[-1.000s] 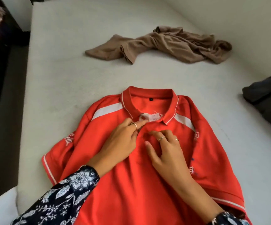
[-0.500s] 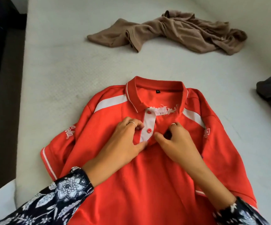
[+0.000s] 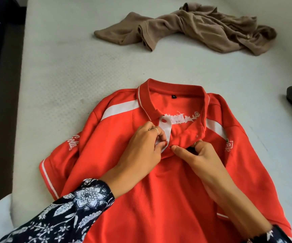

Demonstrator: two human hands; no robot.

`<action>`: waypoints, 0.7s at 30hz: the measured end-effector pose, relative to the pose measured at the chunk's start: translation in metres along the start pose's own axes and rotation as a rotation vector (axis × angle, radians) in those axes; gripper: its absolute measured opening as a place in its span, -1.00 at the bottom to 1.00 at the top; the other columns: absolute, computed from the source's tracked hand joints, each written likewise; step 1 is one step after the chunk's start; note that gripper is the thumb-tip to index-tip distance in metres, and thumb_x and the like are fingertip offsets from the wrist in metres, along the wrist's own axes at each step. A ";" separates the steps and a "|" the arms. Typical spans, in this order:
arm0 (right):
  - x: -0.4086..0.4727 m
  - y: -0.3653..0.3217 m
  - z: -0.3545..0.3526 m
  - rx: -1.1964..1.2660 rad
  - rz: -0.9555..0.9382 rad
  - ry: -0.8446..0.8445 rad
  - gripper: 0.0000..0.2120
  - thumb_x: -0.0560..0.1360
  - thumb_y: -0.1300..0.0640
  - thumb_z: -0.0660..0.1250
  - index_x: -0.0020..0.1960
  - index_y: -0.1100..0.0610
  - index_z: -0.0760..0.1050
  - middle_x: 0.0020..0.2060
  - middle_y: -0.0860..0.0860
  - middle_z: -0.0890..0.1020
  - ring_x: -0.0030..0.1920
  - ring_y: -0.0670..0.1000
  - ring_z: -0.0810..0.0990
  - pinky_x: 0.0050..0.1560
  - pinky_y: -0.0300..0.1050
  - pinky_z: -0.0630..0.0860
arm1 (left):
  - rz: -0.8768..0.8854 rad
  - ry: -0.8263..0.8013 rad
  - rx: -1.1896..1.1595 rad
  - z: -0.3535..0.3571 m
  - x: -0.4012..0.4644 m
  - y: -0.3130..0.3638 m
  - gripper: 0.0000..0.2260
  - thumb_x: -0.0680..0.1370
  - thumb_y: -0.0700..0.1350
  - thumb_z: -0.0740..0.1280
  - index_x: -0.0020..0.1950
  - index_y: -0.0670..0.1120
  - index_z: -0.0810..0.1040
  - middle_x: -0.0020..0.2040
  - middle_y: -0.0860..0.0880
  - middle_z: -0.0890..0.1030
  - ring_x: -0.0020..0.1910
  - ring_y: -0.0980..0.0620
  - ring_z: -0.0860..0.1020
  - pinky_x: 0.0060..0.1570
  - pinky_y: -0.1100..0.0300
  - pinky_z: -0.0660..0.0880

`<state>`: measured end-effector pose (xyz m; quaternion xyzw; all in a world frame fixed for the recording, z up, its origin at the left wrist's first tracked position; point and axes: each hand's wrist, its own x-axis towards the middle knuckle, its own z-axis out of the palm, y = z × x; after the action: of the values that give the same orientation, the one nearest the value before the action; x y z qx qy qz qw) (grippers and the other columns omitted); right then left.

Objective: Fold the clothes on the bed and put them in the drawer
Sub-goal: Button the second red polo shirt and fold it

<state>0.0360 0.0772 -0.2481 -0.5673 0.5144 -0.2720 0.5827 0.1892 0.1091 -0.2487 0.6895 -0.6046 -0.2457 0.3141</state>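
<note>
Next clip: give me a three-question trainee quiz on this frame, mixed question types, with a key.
1. True or false: the brown shirt is already folded.
2. Which part of the red polo shirt do the left hand and right hand pinch? A) a sleeve B) the button placket C) the hem
3. Fill in: the clothes lie on a ___.

Key: 1 false, it lies crumpled. 2 B. 3 bed.
</note>
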 end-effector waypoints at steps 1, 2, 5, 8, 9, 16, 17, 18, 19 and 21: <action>0.001 0.000 0.002 -0.012 -0.004 0.006 -0.91 0.44 0.24 0.45 -0.22 0.13 0.60 -0.27 -0.06 0.65 -0.30 -0.17 0.57 -0.24 -0.27 0.47 | -0.006 -0.001 -0.008 0.000 0.001 0.000 -0.92 0.48 -0.25 0.39 -0.13 -0.07 0.58 -0.15 0.06 0.49 -0.20 0.15 0.45 -0.12 0.31 0.41; 0.002 0.000 0.004 -0.045 -0.020 0.027 -0.85 0.44 0.24 0.45 -0.28 0.12 0.56 -0.36 -0.13 0.59 -0.38 -0.23 0.49 -0.32 -0.33 0.40 | -0.015 0.001 -0.034 -0.002 0.001 0.000 -0.90 0.48 -0.27 0.39 -0.15 -0.08 0.57 -0.20 0.07 0.51 -0.25 0.19 0.47 -0.18 0.36 0.41; 0.006 0.000 0.012 -0.191 -0.112 0.111 -0.82 0.39 0.14 0.47 -0.27 0.22 0.55 -0.34 -0.06 0.56 -0.30 -0.09 0.51 -0.24 -0.12 0.47 | -0.091 -0.014 -0.182 -0.007 -0.001 0.003 -0.83 0.48 -0.31 0.38 -0.20 -0.04 0.55 -0.33 0.14 0.53 -0.35 0.26 0.51 -0.32 0.50 0.37; 0.006 0.005 0.017 -0.238 -0.147 0.190 -0.66 0.29 -0.07 0.36 -0.26 0.24 0.51 -0.27 0.06 0.56 -0.18 0.08 0.52 -0.12 0.11 0.46 | -0.110 -0.004 -0.230 -0.007 -0.003 0.008 -0.80 0.48 -0.32 0.39 -0.20 -0.02 0.56 -0.35 0.15 0.55 -0.33 0.23 0.54 -0.34 0.46 0.43; 0.005 0.006 0.018 -0.242 -0.145 0.215 -0.68 0.29 -0.08 0.35 -0.30 0.20 0.48 -0.30 0.03 0.53 -0.23 0.04 0.48 -0.17 0.08 0.43 | -0.111 0.005 -0.231 -0.006 -0.004 0.009 -0.81 0.48 -0.31 0.39 -0.20 -0.02 0.56 -0.34 0.14 0.56 -0.32 0.21 0.55 -0.33 0.44 0.44; 0.005 0.010 0.023 -0.250 -0.218 0.279 -0.71 0.38 0.08 0.44 -0.42 -0.02 0.39 -0.40 -0.16 0.44 -0.35 -0.18 0.41 -0.29 -0.29 0.31 | -0.168 0.043 -0.288 -0.004 -0.005 0.005 -0.85 0.48 -0.30 0.41 -0.17 -0.05 0.61 -0.30 0.06 0.64 -0.29 0.15 0.60 -0.30 0.42 0.49; 0.005 0.010 0.024 -0.248 -0.220 0.272 -0.74 0.38 0.04 0.39 -0.41 0.04 0.40 -0.38 -0.13 0.45 -0.33 -0.16 0.41 -0.26 -0.23 0.32 | -0.178 0.052 -0.308 -0.003 -0.005 0.005 -0.85 0.48 -0.31 0.41 -0.16 -0.06 0.62 -0.29 0.03 0.66 -0.29 0.14 0.62 -0.30 0.41 0.51; 0.005 0.010 0.023 -0.227 -0.215 0.261 -0.75 0.38 0.01 0.32 -0.39 0.12 0.41 -0.36 -0.10 0.47 -0.30 -0.13 0.42 -0.22 -0.17 0.34 | -0.185 0.064 -0.321 -0.003 -0.005 0.005 -0.86 0.47 -0.31 0.42 -0.16 -0.07 0.63 -0.28 0.02 0.67 -0.29 0.12 0.62 -0.28 0.37 0.53; 0.005 0.009 0.021 -0.184 -0.205 0.239 -0.75 0.38 0.04 0.27 -0.36 0.18 0.43 -0.32 -0.09 0.49 -0.25 -0.09 0.45 -0.17 -0.13 0.35 | -0.191 0.077 -0.329 -0.002 -0.004 0.005 -0.87 0.47 -0.30 0.42 -0.15 -0.07 0.64 -0.28 0.01 0.67 -0.28 0.12 0.63 -0.26 0.34 0.54; 0.006 0.008 0.019 -0.116 -0.209 0.180 -0.79 0.40 0.14 0.19 -0.26 0.22 0.55 -0.22 -0.09 0.57 -0.10 -0.07 0.53 -0.02 -0.11 0.40 | -0.208 0.101 -0.347 -0.001 -0.004 0.005 -0.88 0.46 -0.30 0.43 -0.14 -0.08 0.66 -0.28 0.03 0.67 -0.28 0.12 0.63 -0.25 0.34 0.53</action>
<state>0.0527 0.0807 -0.2610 -0.6240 0.5174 -0.3507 0.4689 0.1862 0.1126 -0.2445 0.6954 -0.4622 -0.3422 0.4309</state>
